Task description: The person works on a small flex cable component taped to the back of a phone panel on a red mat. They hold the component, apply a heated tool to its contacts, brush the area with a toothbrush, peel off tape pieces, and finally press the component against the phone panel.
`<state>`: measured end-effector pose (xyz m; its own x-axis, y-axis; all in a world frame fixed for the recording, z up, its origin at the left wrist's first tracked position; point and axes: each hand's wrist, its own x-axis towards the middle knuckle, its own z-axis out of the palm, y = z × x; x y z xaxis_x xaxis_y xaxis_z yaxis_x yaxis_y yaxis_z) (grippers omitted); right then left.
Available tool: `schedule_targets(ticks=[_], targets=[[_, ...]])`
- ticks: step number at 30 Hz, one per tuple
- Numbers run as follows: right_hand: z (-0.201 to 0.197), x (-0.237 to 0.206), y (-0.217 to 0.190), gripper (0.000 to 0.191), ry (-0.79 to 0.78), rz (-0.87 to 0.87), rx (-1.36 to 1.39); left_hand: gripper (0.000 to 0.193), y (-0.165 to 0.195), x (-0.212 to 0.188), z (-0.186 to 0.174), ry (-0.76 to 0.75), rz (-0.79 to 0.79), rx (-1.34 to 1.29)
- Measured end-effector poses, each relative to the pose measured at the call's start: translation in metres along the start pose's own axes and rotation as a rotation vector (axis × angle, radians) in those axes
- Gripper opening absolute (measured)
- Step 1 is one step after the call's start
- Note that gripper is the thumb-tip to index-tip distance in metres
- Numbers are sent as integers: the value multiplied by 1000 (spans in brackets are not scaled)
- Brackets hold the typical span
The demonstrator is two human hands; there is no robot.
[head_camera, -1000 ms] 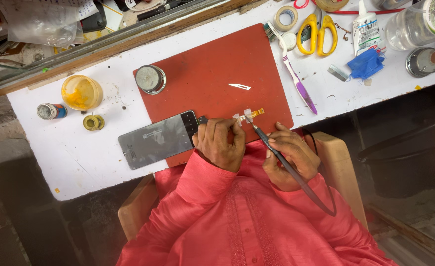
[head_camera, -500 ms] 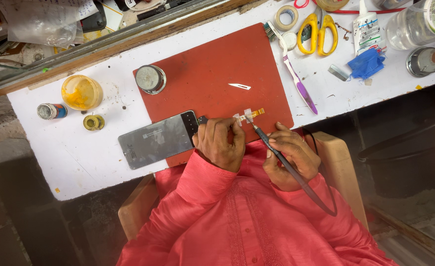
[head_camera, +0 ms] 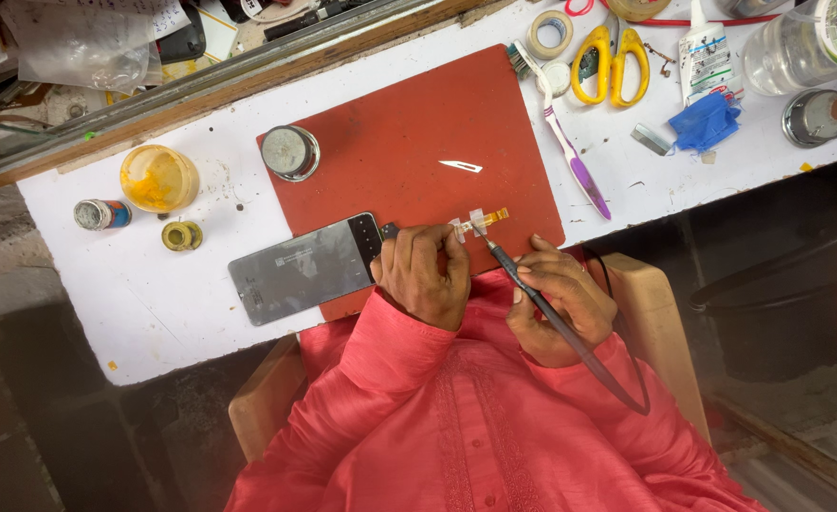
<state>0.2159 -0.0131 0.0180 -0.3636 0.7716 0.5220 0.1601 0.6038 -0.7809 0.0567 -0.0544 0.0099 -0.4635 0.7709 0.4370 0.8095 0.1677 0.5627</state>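
White workbench under a red rubber mat (head_camera: 418,123): soldering on a small flex part at the mat's near edge.

At that edge, the left hand (head_camera: 425,275) curls its fingers down, pinning a small amber flex connector with a clear tab (head_camera: 480,222); a grey flat phone panel (head_camera: 300,270) lies just left of it. The right hand (head_camera: 561,308) pinches a thin black soldering iron (head_camera: 551,318) like a pen, its long axis slanting up-left, tip touching the connector. A purple toothbrush (head_camera: 570,152) and yellow-handled scissors (head_camera: 611,59) lie toward the far right corner.
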Motion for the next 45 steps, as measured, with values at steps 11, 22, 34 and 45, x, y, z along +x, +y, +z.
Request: schedule_targets(ticks=[11,22,34,45], targets=[[0,1,-1,26,-13,3,12,18,0,1,1,10,-1,9],[0,2,-3,26,-18,-6,4,19,0,3,1,-4,14,-23],[-1,-2,2,27,2,34,52,20,0,2,-1,6,32,-62],[-1,2,-5,23,-30,-1,-18,19,2,3,0,-10,-16,-26]])
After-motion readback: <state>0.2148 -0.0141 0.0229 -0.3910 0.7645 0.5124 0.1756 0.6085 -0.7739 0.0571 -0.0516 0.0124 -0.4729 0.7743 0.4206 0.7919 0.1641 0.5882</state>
